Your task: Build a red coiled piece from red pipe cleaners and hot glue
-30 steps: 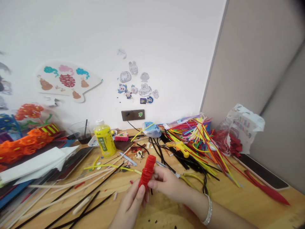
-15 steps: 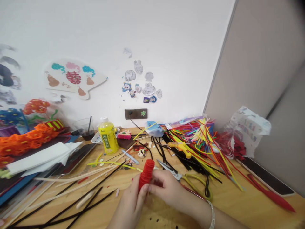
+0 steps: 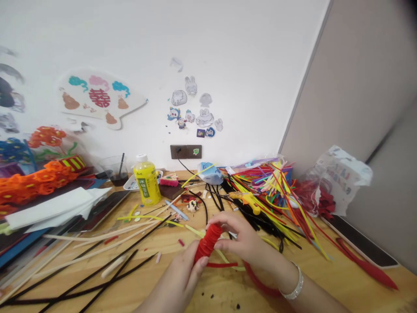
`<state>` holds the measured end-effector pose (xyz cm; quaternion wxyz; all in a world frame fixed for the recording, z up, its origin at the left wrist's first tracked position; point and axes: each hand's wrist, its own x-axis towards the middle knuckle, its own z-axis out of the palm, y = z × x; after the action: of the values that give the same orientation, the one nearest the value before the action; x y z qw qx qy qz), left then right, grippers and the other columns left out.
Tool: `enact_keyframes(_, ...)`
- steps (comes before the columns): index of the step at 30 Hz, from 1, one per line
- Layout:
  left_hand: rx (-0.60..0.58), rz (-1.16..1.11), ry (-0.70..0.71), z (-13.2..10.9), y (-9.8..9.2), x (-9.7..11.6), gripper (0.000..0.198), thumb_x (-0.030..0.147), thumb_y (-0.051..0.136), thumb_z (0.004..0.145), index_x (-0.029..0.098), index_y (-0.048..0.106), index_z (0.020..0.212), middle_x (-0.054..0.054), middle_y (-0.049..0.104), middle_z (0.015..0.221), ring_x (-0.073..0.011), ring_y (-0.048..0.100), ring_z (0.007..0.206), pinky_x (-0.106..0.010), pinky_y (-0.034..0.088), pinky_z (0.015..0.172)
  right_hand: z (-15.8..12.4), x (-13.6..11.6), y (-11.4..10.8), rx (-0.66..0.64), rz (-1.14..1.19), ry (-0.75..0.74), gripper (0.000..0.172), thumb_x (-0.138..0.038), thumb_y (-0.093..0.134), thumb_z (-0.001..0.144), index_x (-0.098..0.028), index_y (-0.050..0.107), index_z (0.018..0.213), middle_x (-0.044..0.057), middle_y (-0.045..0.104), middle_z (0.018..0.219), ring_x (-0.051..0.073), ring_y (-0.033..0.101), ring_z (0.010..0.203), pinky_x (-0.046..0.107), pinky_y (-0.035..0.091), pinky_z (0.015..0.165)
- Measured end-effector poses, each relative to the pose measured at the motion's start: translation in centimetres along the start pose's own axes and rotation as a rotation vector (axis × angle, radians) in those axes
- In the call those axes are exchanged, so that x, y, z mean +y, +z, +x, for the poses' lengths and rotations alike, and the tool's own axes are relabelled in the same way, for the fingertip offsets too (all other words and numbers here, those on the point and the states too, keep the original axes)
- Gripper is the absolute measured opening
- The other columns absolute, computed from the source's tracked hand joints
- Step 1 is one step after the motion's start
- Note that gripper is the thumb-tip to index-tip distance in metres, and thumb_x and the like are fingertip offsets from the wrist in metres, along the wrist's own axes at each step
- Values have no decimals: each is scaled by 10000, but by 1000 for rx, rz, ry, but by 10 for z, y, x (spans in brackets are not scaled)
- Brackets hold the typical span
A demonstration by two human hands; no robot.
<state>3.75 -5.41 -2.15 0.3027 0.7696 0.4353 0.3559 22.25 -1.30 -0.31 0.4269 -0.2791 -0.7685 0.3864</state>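
A red coil of fuzzy pipe cleaner (image 3: 208, 242), wound into a thick ridged cylinder, leans to the right above the table. My left hand (image 3: 184, 271) is closed round its lower part. Fingers and thumb of my right hand (image 3: 243, 239) curve round its upper end, gripping it. From beneath my right hand a loose red strand (image 3: 260, 280) loops over the table, and a short red end sticks out beside the coil. Scissors lie mostly hidden behind my right hand, with a bit of yellow handle (image 3: 272, 244) showing.
Black pipe cleaners (image 3: 107, 278) and cream ones cross the left side. A yellow drink bottle (image 3: 147, 180) stands at the back. Behind my right hand lie a yellow glue gun (image 3: 249, 202) and a heap of coloured pipe cleaners (image 3: 276, 187). A white-and-clear bag (image 3: 342, 182) sits far right.
The coil has tilted rightward and moved slightly right. My right hand has risen from its lower side to its top, and the loose red strand now shows more.
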Motion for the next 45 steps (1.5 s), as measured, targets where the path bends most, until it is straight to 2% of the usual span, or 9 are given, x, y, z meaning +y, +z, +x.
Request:
enact_keyframes(6, -21, -13, 20, 1, -1, 2, 272, 226, 439, 848, 233, 611, 1059, -60, 710, 934, -217, 645, 845, -272, 486, 752, 0, -2, 1, -29, -27, 19, 375, -410, 676, 719, -222, 604, 1036, 55, 593, 1008, 178, 565, 907, 308, 465, 808)
enact_keyframes(14, -21, 1, 29, 2, -6, 5, 145, 234, 491, 825, 245, 625, 880, -19, 728, 792, -203, 663, 687, -251, 495, 654, -4, -1, 13, 40, 197, 119, 338, -324, 722, 681, -209, 569, 959, 20, 575, 915, 154, 558, 824, 284, 450, 762)
enact_keyframes(21, -46, 88, -13, 0, -6, 4, 134, 268, 474, 834, 234, 586, 898, -47, 733, 825, -219, 677, 716, -261, 496, 645, -6, -2, 20, 64, 245, 148, 295, -186, 668, 692, -210, 535, 953, 7, 546, 889, 142, 540, 808, 269, 438, 743)
enact_keyframes(29, -52, 208, -37, 0, -7, 7, 139, 270, 440, 852, 204, 560, 878, -83, 724, 815, -227, 673, 703, -277, 492, 631, -4, -11, 28, 146, 218, 185, 251, -105, 594, 647, -198, 522, 868, -6, 541, 800, 133, 521, 736, 256, 435, 687)
enact_keyframes(34, -50, 314, -38, -2, -6, 2, 147, 272, 422, 861, 212, 554, 884, -89, 726, 823, -238, 673, 706, -284, 481, 611, -4, -13, 30, 162, 164, 200, 245, -109, 583, 657, -204, 526, 874, -5, 545, 832, 134, 536, 757, 258, 447, 710)
enact_keyframes(45, -94, 383, -42, 0, -7, 4, 144, 210, 402, 874, 195, 536, 928, -75, 722, 837, -220, 672, 714, -278, 478, 605, -6, -19, 15, 41, -139, 120, 348, -110, 586, 693, -207, 606, 1027, 32, 642, 956, 167, 590, 882, 277, 473, 778)
